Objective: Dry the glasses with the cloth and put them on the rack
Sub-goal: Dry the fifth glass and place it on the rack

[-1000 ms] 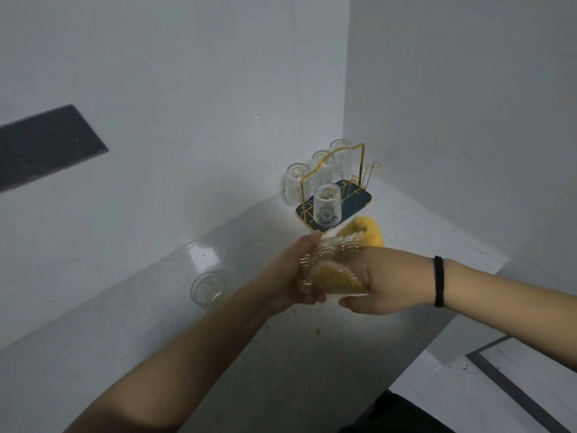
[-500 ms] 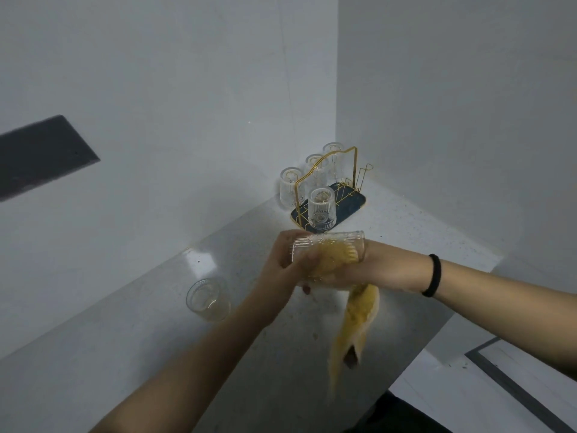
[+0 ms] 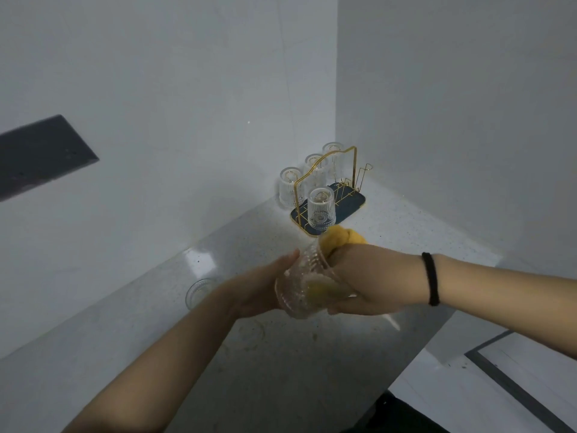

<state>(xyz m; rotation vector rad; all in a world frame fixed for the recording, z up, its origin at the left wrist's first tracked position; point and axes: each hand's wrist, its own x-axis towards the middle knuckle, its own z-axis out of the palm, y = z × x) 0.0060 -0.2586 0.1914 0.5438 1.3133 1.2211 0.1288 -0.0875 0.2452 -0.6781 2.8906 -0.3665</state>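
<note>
Left hand [image 3: 265, 287] cups the ribbed glass [image 3: 307, 284]; right hand [image 3: 370, 278] grips the yellow cloth [image 3: 342, 240] stuffed inside. I'd twist cloth against the base, glass held firm.

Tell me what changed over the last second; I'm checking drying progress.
The yellow cloth, hanging loose half a second ago, is bunched again in the right hand; the ribbed clear glass has tilted. The left hand still holds it. Gold wire rack and counter glass unchanged.
</note>
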